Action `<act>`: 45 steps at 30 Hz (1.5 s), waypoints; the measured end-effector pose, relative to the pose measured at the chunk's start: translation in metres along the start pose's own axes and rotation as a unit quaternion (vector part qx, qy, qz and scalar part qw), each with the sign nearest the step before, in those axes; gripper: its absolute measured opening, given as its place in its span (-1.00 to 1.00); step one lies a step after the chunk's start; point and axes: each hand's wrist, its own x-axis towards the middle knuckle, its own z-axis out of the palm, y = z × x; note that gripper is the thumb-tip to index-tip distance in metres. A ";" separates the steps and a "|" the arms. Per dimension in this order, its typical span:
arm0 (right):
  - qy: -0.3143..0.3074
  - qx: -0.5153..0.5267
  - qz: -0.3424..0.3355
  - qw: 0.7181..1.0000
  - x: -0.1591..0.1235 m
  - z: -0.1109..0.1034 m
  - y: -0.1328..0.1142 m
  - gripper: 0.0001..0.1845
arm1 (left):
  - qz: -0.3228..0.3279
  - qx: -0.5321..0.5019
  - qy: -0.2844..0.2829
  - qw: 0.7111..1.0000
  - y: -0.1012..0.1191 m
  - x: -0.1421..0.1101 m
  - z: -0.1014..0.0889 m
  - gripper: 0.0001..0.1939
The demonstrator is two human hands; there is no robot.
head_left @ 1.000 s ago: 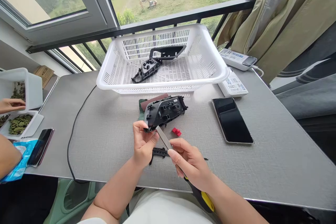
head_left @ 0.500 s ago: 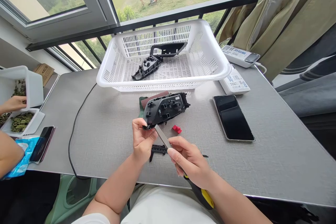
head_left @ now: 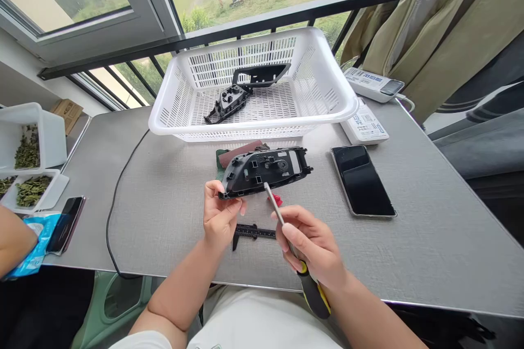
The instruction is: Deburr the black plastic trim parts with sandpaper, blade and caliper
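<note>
My left hand is closed on the near left end of a black molded plastic part, lifted above the table and showing its clips and cutouts. In my right hand is a metal file with a black and yellow handle; its tip is at the part's lower edge, and I cannot tell whether it touches. A small red piece lies behind the file. Below the part rests a black caliper, partly covered by my right hand. Brown sandpaper and a dark green piece lie behind the part.
A white basket at the back holds black plastic parts. To the right lie a phone and white boxy devices. A cable crosses the left side. Another person's arm is near tubs of dried leaves.
The black part has turned and shifted slightly right. My right hand and the file have moved right, with the file tip now farther along the part's edge. The other person's hand has left the tub.
</note>
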 end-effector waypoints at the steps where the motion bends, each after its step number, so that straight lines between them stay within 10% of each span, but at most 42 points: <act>1: 0.027 0.023 -0.021 0.999 0.001 -0.001 -0.001 -0.70 | -0.007 -0.007 -0.002 1.000 0.001 0.000 0.000 -0.63; 7: 0.152 0.005 -0.103 0.983 0.006 -0.004 -0.007 -0.74 | -0.016 0.011 -0.001 1.000 0.003 -0.002 0.002 -0.54; 21: 0.228 -0.167 -0.157 0.946 0.001 -0.004 0.000 -0.72 | -0.009 0.029 0.049 0.998 -0.001 0.001 0.000 -0.57; 33: 0.182 -0.171 -0.129 0.960 0.003 -0.005 0.002 -0.69 | 0.054 0.122 0.061 0.989 -0.009 -0.004 0.003 -0.36; 45: 0.088 -0.137 -0.120 0.979 -0.001 -0.009 -0.001 -0.64 | 0.073 0.102 0.052 0.991 -0.003 -0.001 -0.001 -0.61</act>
